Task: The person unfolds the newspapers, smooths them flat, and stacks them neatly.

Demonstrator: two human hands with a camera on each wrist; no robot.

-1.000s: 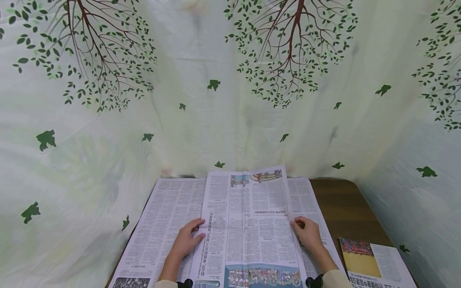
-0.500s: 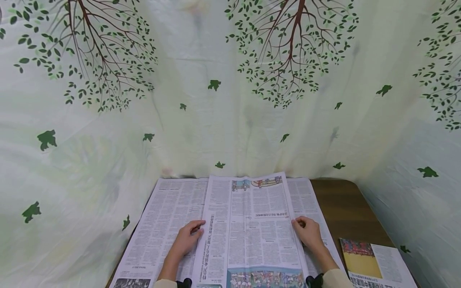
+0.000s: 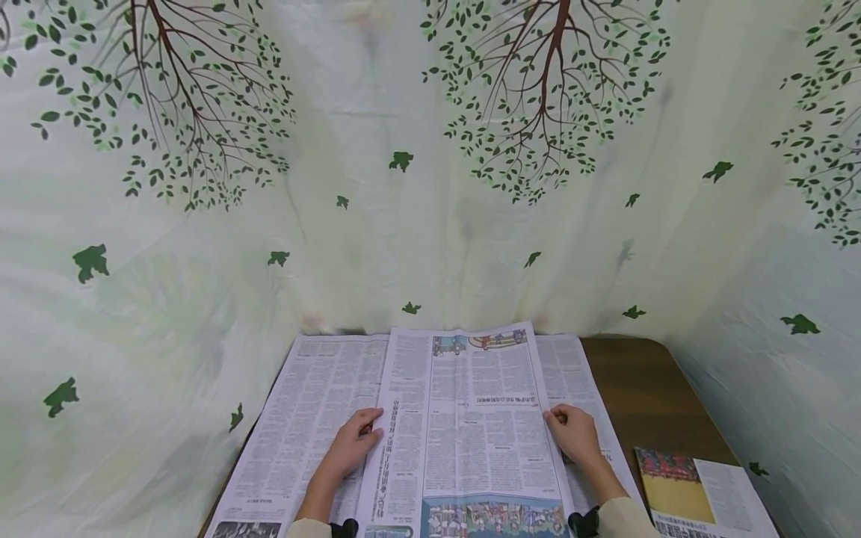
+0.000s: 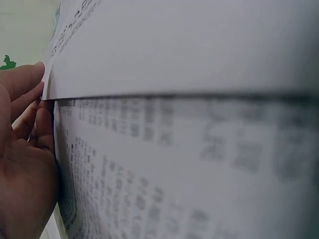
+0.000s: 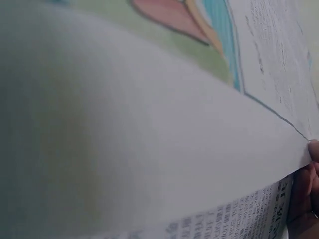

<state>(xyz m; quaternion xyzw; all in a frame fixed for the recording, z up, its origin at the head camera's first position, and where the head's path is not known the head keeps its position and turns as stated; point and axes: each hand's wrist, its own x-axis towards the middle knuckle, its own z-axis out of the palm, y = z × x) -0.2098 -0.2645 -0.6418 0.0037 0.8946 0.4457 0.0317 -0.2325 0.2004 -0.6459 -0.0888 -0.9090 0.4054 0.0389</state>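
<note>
A newspaper sheet (image 3: 480, 433), printed with text columns and coloured drawings along its top and bottom, lies over a wider spread newspaper (image 3: 309, 403). My left hand (image 3: 346, 448) pinches the upper sheet's left edge between thumb and fingers. On the opposite edge, my right hand (image 3: 575, 437) pinches the same sheet. In the left wrist view the left hand (image 4: 25, 134) has the sheet's edge at its fingertips, above the printed page below. The right wrist view shows the sheet's border (image 5: 199, 134) raised off the lower paper, with part of the right hand (image 5: 306, 184) at its edge.
A dark wooden table (image 3: 635, 388) shows to the right of the papers. On its right side lies a folded printed paper (image 3: 699, 489) with a red and yellow picture. A pale curtain (image 3: 430, 224) with tree and leaf prints hangs behind and on both sides.
The upper sheet's far edge has come down slightly and sits a little nearer than a second ago. Both hands keep their grip at nearly the same places.
</note>
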